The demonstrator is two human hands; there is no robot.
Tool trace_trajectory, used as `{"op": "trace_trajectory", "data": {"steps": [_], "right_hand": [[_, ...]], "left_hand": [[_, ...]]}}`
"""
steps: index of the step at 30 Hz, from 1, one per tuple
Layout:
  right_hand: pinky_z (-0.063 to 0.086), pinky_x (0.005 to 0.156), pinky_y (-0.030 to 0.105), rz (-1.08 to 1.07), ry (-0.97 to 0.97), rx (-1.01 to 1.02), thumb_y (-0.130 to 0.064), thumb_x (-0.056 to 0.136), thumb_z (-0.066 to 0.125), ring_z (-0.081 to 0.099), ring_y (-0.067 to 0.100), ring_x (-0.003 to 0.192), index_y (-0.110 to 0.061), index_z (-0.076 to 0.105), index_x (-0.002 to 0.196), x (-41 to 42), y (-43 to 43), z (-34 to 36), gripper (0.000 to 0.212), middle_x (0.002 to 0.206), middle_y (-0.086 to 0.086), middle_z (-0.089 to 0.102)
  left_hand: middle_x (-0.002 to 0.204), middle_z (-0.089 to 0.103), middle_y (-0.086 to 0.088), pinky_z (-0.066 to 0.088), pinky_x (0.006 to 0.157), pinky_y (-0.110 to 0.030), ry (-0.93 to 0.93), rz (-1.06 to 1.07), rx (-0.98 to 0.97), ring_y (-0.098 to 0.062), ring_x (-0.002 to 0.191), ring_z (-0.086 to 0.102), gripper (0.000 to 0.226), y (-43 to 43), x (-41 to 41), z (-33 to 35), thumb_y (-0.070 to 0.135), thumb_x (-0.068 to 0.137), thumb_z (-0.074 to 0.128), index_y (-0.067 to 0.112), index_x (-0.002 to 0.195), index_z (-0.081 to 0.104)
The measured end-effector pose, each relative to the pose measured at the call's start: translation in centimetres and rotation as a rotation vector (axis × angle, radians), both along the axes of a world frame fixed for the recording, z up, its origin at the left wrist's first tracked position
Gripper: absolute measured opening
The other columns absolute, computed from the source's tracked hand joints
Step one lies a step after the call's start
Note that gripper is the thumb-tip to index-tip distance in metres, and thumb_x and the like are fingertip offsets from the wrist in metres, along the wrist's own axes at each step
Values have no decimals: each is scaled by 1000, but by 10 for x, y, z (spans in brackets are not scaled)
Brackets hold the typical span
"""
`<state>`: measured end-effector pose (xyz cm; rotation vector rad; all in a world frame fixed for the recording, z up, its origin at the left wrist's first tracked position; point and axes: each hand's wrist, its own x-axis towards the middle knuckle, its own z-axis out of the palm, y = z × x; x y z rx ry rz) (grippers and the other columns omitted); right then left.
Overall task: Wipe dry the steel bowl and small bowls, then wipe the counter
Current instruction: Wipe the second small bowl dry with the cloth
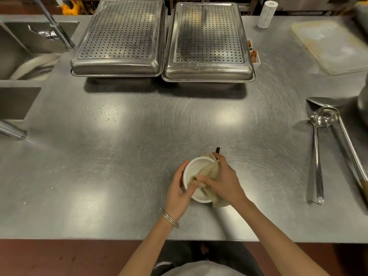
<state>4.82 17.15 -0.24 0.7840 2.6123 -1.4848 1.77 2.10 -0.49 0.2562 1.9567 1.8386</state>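
Observation:
A small white bowl (194,168) is held just above the steel counter (139,148) near its front edge. My left hand (179,193) grips the bowl's left rim, thumb inside. My right hand (223,180) presses a beige cloth (209,171) into the bowl; the cloth spills over the right rim and hides that side. A steel bowl shows only as a sliver (363,102) at the right edge of the frame.
Two perforated steel pans (119,36) (209,40) stand upside down at the back. A sink (23,62) with taps is at the left. A ladle (318,136) and a long spatula (338,124) lie at the right, a tray (334,44) behind them. Water drops (103,110) dot the counter's left.

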Motion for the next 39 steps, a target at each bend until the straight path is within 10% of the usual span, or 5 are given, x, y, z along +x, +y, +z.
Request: {"op": "trace_trajectory", "data": {"steps": [13,18,24,32,39], "right_hand": [[38,61,21,112,-36,204,-30,77,67,58,19,84,-28,40,127,-9,-2,17,57,91,-5,56],[34,57,5,-94,67,51,-21,81,64,54,10,82,-25,46,121,-3,-13,15,44,89,-14,56],[41,70,11,-55,-8,-71,-26,76,73,57,13,99,-22,34,133,-5,-13,10,69,107,-7,57],[43,72,30,274,-54,386,-38,72,72,57,19,94,-38,14,145,-14,15,25,94,121,-2,48],[35,53,15,-147,-13,52,-24,77,70,54,9,72,-21,46,95,-5,-6,14,30,80,-11,56]], "left_hand": [[121,53,15,50,79,-15,-2,-386,-54,0,105,55,59,-11,-71,16,9,70,53,37,121,46],[130,48,14,48,90,-20,24,-31,-27,-2,114,51,72,-4,-30,1,36,65,69,39,130,37],[129,51,6,50,88,-23,-15,203,89,1,111,52,66,11,-2,-1,7,71,46,26,134,41],[129,52,8,49,82,-14,73,-362,-47,-8,117,51,58,-7,-58,19,6,74,51,29,127,45],[119,53,7,52,83,-27,-87,-177,-42,-12,106,54,62,-2,-50,14,10,73,67,35,123,40]]}}
